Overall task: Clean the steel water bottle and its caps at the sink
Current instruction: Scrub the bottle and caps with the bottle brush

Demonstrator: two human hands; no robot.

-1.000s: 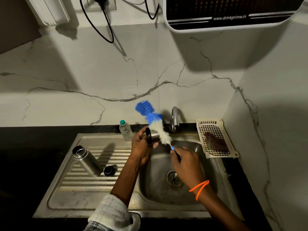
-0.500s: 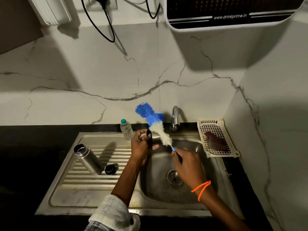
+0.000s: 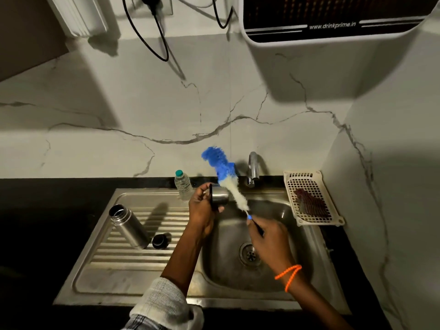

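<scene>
My left hand point(image 3: 202, 210) grips a steel cup-shaped cap point(image 3: 219, 196) with a black strap, held over the left edge of the sink basin point(image 3: 281, 263). The handle of a blue and white bottle brush point(image 3: 228, 178) is pinched in my right hand point(image 3: 269, 239); its bristles point up and back, right next to the cap. The open steel water bottle point(image 3: 128, 226) stands on the ribbed drainboard point(image 3: 119, 256) to the left. A small black inner cap point(image 3: 160, 241) lies beside it.
A small plastic water bottle point(image 3: 182, 186) stands at the back of the drainboard. The tap point(image 3: 252, 169) rises behind the basin. A white plastic basket point(image 3: 309, 198) with a dark scrubber sits on the right. A water purifier point(image 3: 333, 17) hangs above.
The brush and both hands have shifted only slightly over the basin. The bottle and black cap on the drainboard have not moved.
</scene>
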